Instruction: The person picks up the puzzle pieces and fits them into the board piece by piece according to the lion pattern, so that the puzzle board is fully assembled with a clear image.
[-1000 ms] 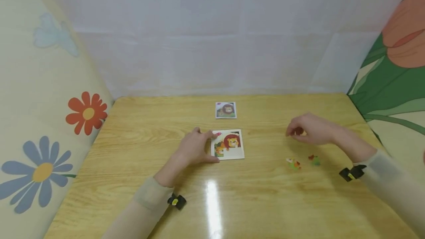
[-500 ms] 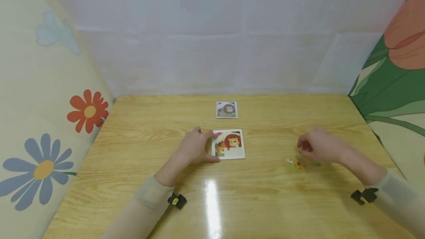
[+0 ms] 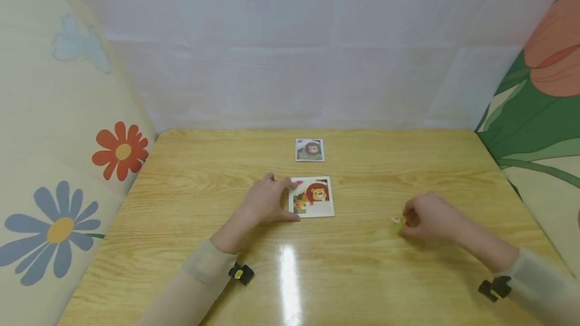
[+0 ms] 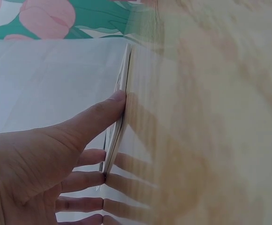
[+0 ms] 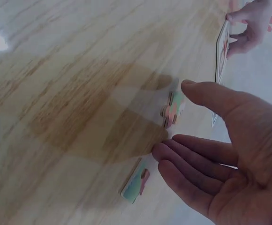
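A square jigsaw puzzle board with a lion picture lies mid-table, its lower right part showing bare white. My left hand holds it at the left side, thumb along the near edge and index finger at the far left corner. To the right, my right hand reaches down over two loose jigsaw pieces. One green and orange piece lies between thumb and fingertips, which stand apart around it in the right wrist view. Nearer that wrist camera lies a green piece with a brown patch, hidden by the hand in the head view.
A smaller lion picture card lies behind the board. The wooden table meets a white cloth backdrop at its far edge, with flower-printed panels at both sides. A strip of light reflects off the tabletop in front.
My right hand has moved toward me and come down beside the loose pieces, covering the right-hand one. The left hand and the board have stayed in place.
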Available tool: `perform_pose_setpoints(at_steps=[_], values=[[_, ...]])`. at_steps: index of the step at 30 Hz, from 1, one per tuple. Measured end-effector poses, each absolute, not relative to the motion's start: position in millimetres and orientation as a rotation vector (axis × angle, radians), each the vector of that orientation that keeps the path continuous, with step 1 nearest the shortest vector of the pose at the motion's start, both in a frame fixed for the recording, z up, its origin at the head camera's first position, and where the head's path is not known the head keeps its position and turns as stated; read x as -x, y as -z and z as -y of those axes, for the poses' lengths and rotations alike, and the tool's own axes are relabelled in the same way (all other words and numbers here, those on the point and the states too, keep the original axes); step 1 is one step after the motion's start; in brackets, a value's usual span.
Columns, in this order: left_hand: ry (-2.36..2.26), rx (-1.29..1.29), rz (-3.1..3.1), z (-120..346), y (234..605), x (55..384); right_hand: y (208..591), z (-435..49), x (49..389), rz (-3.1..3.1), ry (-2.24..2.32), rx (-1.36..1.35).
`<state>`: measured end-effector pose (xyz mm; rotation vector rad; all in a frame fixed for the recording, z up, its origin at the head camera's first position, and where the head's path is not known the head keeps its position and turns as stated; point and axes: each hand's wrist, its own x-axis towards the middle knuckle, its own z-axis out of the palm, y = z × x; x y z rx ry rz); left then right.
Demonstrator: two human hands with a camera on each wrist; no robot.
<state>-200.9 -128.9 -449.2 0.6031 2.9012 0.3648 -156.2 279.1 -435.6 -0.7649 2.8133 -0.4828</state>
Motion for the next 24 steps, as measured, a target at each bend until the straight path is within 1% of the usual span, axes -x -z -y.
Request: perform_pose_setpoints(at_steps=[7, 16, 24], values=[[-0.373, -0.611, -2.905, 130, 451, 200, 438, -275, 156, -2.795, 0.490, 0.766], [-0.388, -0.614, -2.910, 131, 447, 198, 440, -267, 156, -2.796, 0.529, 0.868], [-0.378, -0.625, -2.915, 131, 448, 197, 437, -247, 172, -2.781, 0.459, 0.864]])
